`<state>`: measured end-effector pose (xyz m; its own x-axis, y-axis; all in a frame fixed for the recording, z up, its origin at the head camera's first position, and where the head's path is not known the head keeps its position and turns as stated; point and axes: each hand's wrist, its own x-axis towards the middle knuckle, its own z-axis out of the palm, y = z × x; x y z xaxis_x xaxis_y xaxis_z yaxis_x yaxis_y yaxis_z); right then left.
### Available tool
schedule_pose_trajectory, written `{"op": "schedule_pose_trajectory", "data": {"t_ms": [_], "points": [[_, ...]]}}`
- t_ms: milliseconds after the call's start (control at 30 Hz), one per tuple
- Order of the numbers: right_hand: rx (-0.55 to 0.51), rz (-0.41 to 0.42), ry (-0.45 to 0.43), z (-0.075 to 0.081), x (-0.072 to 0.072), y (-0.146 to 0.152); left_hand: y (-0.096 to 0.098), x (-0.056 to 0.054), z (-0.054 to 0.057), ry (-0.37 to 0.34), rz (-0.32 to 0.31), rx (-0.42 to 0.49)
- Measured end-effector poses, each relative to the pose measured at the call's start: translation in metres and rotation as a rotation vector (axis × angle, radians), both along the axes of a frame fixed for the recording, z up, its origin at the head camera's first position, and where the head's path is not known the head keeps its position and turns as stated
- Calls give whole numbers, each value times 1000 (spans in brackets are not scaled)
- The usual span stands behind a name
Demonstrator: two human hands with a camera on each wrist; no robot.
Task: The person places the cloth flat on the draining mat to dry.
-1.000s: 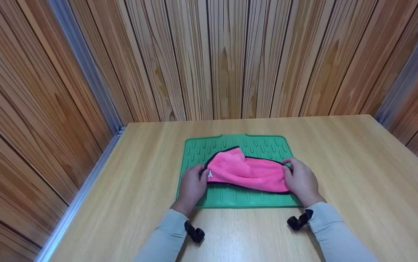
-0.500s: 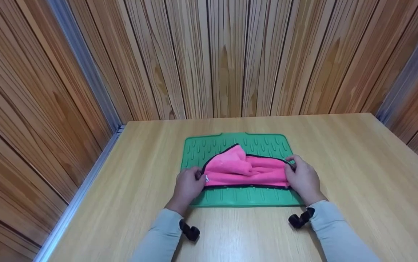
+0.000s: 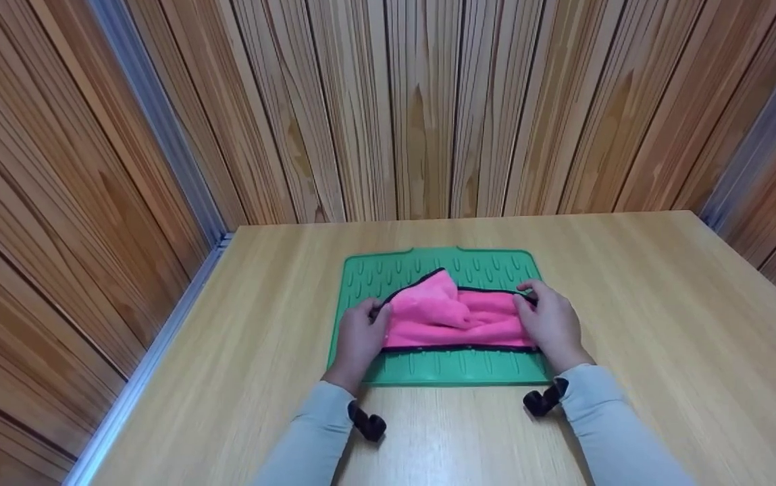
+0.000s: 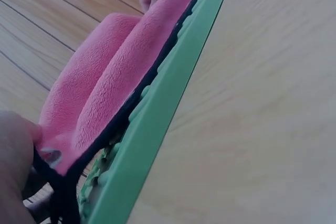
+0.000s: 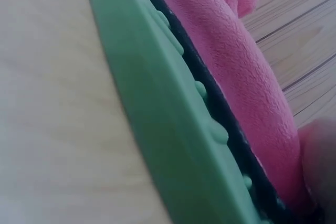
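A pink fleecy cloth (image 3: 442,317) with black edging lies across the middle of a green ribbed mat (image 3: 455,370), its upper part folded over in a peak. At the cloth's left end my left hand (image 3: 359,337) pinches the edge between thumb and fingers. My right hand (image 3: 553,324) pinches the opposite end, its forefinger reaching over the far edge. In the left wrist view, the pink cloth (image 4: 110,82) rises in two soft ridges, with a small pale tag near the left thumb. The right wrist view has the black edging (image 5: 210,85) running along the mat's raised ribs.
The mat rests on a light wooden table (image 3: 448,439). Wood-plank walls (image 3: 421,108) stand behind and at both sides, with a metal rail (image 3: 151,378) along the table's left edge. A black strap piece (image 3: 369,425) hangs from each wrist.
The cloth's near edge has straightened and its peak stands slightly higher. My left hand shifted outward and then back in; my right hand has moved a little left and away from me.
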<state>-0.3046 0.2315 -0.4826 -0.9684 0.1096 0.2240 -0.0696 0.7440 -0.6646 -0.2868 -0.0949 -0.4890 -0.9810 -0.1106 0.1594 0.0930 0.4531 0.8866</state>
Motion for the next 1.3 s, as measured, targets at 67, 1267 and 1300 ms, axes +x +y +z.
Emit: {"op": "schedule_pose_trajectory", "data": {"t_ms": [67,1267,1300], "points": [[-15,-9,10,0,0,2,-2,0,0,1,13,-1],[-113,-45,-10,-3,-1,13,-5,-14,10,-210,90,32],[-126,-43,-10,-1,-2,12,-4,-15,11,-222,85,47]]}}
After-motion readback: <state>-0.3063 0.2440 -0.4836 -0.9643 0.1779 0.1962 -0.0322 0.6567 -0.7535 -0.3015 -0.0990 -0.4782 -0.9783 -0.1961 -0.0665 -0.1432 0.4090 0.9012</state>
